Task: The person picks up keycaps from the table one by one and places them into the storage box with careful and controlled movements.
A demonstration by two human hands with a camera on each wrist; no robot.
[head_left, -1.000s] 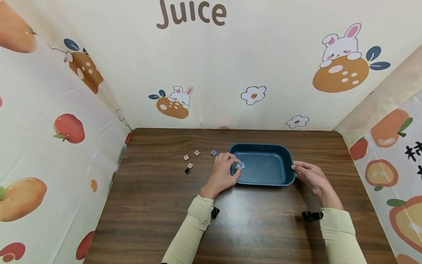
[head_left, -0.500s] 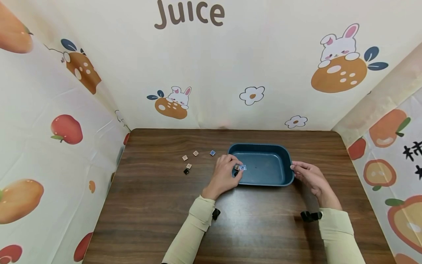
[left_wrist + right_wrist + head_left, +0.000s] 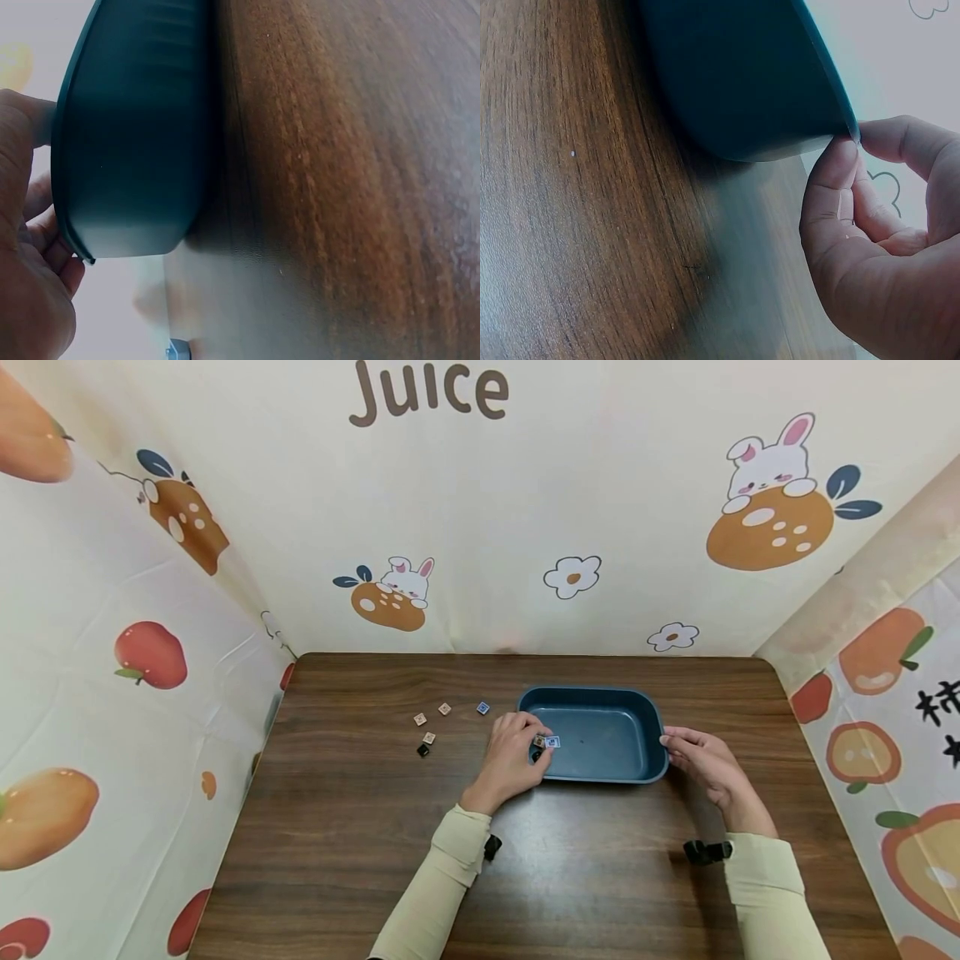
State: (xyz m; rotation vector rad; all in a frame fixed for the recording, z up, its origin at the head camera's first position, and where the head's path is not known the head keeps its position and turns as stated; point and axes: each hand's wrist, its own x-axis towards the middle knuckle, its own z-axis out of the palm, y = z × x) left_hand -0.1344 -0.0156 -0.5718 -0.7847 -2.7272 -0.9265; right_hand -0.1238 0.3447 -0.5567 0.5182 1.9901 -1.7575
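On the left I see three small pale square cubes (image 3: 420,719) and a small black cube (image 3: 423,750), all loose on the dark brown wood-grain tabletop (image 3: 337,827). They look hard and very light, so I would take each one by two flat sides, gently, or it may pop out of my grip. To the right of them and a bit farther back is a small blue square cube (image 3: 483,708), near my left hand (image 3: 510,756) but not touching it. That hand reaches over the left end of the long dark-blue plastic tray (image 3: 600,752), with thumb and fingers curved and spread apart. In that gap I see a small blue-and-white square cube (image 3: 552,742) and a small brown square cube (image 3: 538,741), right by the fingertips; they seem to be inside the tray, and I can't tell if a finger touches them. The tray looks light and smooth with stiff walls, so its thin rim is the best place to hold, and a hard push would likely make it slide. It sits between my two hands. At its right end, my right hand (image 3: 705,768) pinches the rim, thumb and finger meeting at the edge.
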